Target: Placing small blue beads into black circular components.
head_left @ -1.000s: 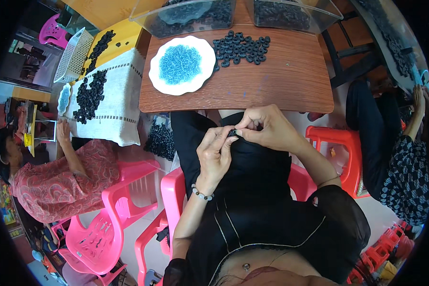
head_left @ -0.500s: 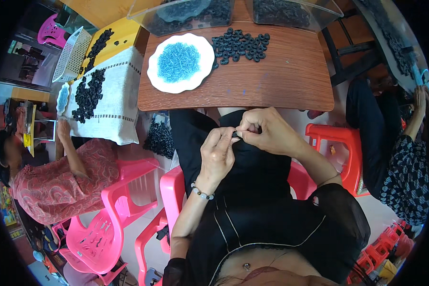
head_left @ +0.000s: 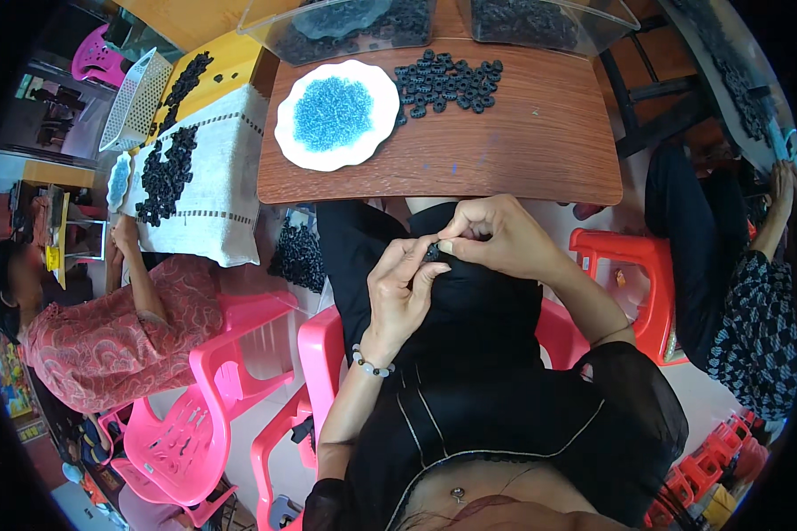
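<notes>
Over my lap, just short of the table edge, a small black plastic piece (head_left: pixel 432 253) sits between the fingertips and thumb of my left hand (head_left: pixel 398 288). My right hand (head_left: pixel 507 241) meets it from the right, thumb and forefinger pinched together at the piece's upper edge; whatever is in that pinch is too small to make out. On the brown wooden table (head_left: pixel 531 159) stands a white scalloped plate (head_left: pixel 289 146) heaped with tiny clear blue beads (head_left: pixel 333 115). Beside it lie many similar small black pieces (head_left: pixel 447 81), loosely in rows.
Clear bins (head_left: pixel 354 31) of black parts line the table's back. Left, a person in red patterned clothing (head_left: pixel 124 327) sits at a cloth-covered table (head_left: pixel 226 177) with black parts. Another person (head_left: pixel 757 327) works at right. A pink chair (head_left: pixel 181 442) and red stool (head_left: pixel 629 257) flank me.
My left thumb has dropped away from the forefinger, so more of the black piece shows. My right hand has shifted slightly, still pinching beside it. The person at left has lowered a hand.
</notes>
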`<control>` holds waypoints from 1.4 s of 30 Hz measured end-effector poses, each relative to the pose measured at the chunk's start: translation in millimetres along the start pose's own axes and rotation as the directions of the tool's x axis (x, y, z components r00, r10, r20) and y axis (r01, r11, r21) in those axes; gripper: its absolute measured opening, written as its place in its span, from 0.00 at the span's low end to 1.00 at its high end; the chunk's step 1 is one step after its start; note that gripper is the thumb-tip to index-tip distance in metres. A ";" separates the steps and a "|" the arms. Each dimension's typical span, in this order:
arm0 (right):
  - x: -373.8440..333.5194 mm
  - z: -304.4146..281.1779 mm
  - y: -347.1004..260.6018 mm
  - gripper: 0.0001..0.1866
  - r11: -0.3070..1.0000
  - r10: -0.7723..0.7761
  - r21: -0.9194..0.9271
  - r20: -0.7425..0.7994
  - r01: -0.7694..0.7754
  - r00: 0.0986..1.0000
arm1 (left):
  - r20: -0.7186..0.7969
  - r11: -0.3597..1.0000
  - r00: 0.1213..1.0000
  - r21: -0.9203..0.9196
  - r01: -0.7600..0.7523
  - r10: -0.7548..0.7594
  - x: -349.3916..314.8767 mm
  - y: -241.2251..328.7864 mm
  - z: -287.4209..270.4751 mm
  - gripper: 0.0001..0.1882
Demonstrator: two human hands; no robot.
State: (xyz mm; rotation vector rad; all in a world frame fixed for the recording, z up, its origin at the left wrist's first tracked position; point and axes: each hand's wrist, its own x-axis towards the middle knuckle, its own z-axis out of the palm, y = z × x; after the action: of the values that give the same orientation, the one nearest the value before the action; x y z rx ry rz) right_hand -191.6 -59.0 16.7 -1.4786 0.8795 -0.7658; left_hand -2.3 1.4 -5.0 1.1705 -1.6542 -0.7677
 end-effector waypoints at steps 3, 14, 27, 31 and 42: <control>-1.1 0.1 2.4 0.07 1.000 0.001 -0.027 0.015 -0.001 1.000 | -0.012 1.000 1.000 -0.005 0.016 -0.016 -4.3 -4.1 1.2 0.13; -0.9 -2.3 5.8 0.06 1.000 0.025 0.013 0.073 -0.026 0.997 | -0.017 0.987 0.993 0.118 -0.110 0.113 -3.3 -4.4 0.2 0.15; 7.8 -5.5 17.0 0.09 0.990 0.067 0.112 0.120 -0.081 0.990 | -0.025 0.971 0.987 0.190 -0.148 0.156 4.1 -11.1 3.4 0.15; 13.1 -17.0 3.1 0.06 0.920 0.125 0.340 0.223 -0.197 0.967 | -0.026 0.988 0.994 0.120 -0.102 0.105 7.4 -0.8 -0.1 0.15; 15.5 -13.8 26.2 0.30 0.702 0.077 0.579 0.519 -0.416 0.851 | -0.003 0.936 0.993 0.336 -0.110 0.117 14.4 26.7 -12.0 0.16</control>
State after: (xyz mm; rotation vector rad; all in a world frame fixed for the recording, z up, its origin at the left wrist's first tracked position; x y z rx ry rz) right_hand -198.2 -79.9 -8.5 -0.7878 0.3482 -0.4137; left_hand -2.1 -2.5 27.4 1.2966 -1.8650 -0.4059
